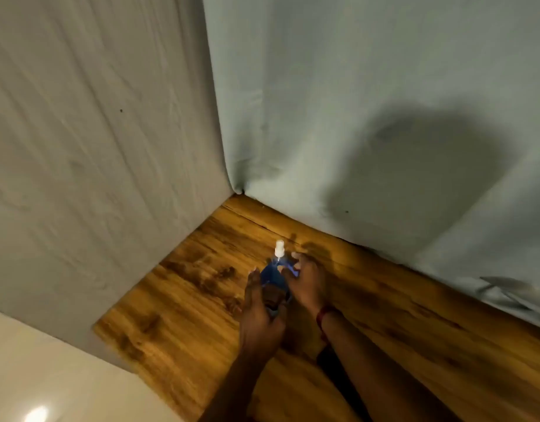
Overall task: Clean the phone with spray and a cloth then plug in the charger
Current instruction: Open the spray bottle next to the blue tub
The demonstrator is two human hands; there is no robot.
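Left hand [261,318] and right hand [307,283] together gripped a small blue spray bottle with a white nozzle [276,274] above the wood-grain table [183,303]; a dark shape [273,296] against the left palm was too blurred to identify.

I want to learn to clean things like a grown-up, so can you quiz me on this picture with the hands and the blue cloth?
1. True or false: the left hand and the right hand are both at the blue cloth.
2. Pick one: what colour is the top of the spray bottle? A red, B white, C black.
3. Fill the gap: the hands work over a ____ table.

Key: 1 true. 2 B. 3 wooden.
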